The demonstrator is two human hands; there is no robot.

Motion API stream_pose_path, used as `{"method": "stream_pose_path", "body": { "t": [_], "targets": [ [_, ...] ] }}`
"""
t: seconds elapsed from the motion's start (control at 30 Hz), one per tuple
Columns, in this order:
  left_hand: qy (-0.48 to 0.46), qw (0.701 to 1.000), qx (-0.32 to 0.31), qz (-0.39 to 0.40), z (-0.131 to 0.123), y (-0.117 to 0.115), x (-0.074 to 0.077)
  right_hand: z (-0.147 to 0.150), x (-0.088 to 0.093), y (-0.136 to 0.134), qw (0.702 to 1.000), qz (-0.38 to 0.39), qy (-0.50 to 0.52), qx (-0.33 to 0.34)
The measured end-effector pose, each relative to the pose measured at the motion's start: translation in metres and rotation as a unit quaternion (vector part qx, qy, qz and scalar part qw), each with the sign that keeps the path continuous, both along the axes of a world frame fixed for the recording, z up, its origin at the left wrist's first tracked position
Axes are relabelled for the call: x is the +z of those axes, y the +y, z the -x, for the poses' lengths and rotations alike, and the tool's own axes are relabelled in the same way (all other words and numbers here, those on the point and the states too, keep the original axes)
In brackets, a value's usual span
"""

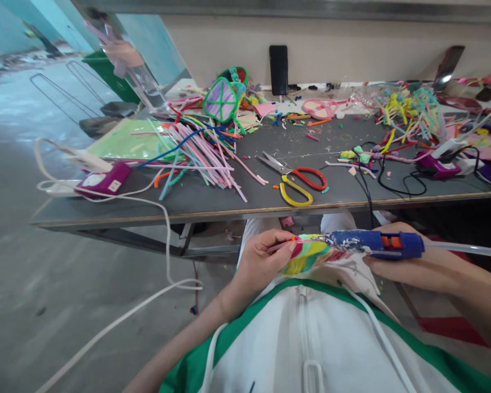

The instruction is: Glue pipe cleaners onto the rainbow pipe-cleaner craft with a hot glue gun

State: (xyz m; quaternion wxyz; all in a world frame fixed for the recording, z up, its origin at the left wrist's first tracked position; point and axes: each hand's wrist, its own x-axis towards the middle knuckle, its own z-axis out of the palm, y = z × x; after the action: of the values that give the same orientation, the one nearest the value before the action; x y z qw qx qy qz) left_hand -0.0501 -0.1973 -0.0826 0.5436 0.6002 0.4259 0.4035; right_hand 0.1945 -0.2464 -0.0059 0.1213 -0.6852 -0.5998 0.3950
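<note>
Over my lap, my left hand (265, 254) is closed, thumb and fingers pinching a piece made of fuzzy pipe cleaners (306, 256) in yellow, green, pink and red. A thin pink strand and an orange tip show at its fingertips. My right hand (387, 265) grips a blue glue gun (352, 241), lying on its side with a clear glue stick (466, 248) out of its back end. Whitish residue coats the front of the gun. Its nozzle points left and lies at the pipe-cleaner piece, close to my left fingertips; whether it touches is unclear.
On the grey table (229, 204) ahead lie scissors (288, 177) with red and yellow handles and a bundle of pipe cleaners (204, 155). A phone (279, 71) leans at the back. Purple power strips (104, 179) sit at both sides; a white cable (167, 245) hangs off the left edge.
</note>
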Motion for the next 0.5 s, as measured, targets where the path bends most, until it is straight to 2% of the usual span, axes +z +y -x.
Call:
{"method": "stream_pose_path", "body": {
  "t": [0.17,0.4,0.5],
  "targets": [
    [0.0,1.0,-0.006,-0.005,0.0006,0.0005,-0.0015,-0.0056,-0.0086,-0.0021,1.0,-0.001,-0.004,-0.016],
    [-0.002,1.0,-0.007,-0.002,0.0012,0.0007,-0.0025,-0.0068,-0.0032,-0.0028,1.0,0.004,-0.001,-0.006],
    [-0.004,1.0,-0.009,0.001,0.0012,0.0007,-0.0032,-0.0112,-0.0075,-0.0025,1.0,0.009,0.016,-0.015]
  ]
}}
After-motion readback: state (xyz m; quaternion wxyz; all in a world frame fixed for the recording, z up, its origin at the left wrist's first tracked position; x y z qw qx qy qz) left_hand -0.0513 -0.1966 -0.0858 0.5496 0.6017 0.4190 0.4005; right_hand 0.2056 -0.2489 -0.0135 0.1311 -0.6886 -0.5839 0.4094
